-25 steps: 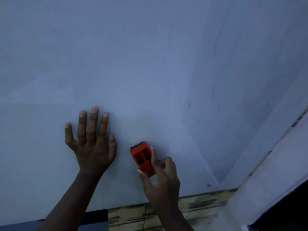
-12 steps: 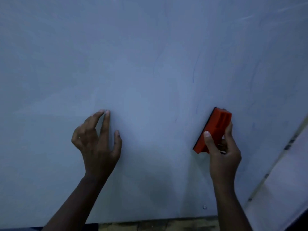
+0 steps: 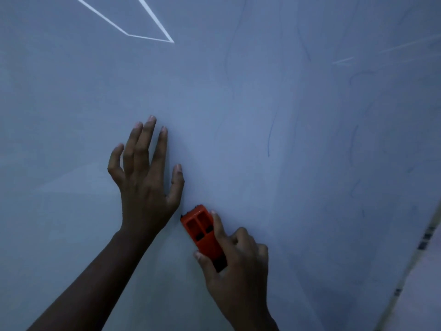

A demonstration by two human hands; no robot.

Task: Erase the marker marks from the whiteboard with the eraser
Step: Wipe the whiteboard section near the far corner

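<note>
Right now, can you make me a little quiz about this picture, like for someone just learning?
1. True or false: the left hand holds the orange eraser.
2. Which side of the whiteboard shows the faint blue marker marks? A) left of the left hand B) right of the eraser C) under the wrists
3. Fill in: the left hand's fingers are spread and ____ against the board.

Key
1. False. The right hand grips the eraser, thumb on one edge and forefinger along the other.
2. B. Thin wavy lines run down the board to the right of the eraser.
3. Straight, holding nothing.
</note>
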